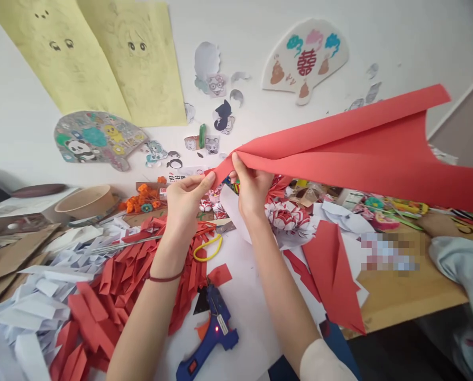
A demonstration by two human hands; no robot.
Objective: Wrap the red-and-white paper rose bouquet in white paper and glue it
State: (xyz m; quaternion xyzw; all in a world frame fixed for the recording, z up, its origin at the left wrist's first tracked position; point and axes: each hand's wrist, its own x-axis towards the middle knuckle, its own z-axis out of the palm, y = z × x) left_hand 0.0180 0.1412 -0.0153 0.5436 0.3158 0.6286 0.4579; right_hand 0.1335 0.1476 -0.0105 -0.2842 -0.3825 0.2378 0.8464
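Note:
A large red paper sheet (pixel 339 143) is held up above the table, gathered narrow at its left end and spreading wide to the right. My left hand (pixel 184 201) pinches its narrow left tip between thumb and fingers. Just to the right, my right hand (pixel 250 190) grips the gathered part, thumb in front. Below the hands lie yellow-handled scissors (pixel 208 250) beside a heap of folded red paper pieces (pixel 129 275). A blue glue gun (pixel 212 333) with a lit red light rests on white paper between my forearms.
Folded white paper pieces (pixel 26 317) pile up at the left, near a round tan container (pixel 86 201). Red-and-white paper flowers (pixel 288 216) sit behind my right wrist. Cut red paper (pixel 334 270) lies to the right. Another person's sleeve (pixel 454 259) shows at the right edge.

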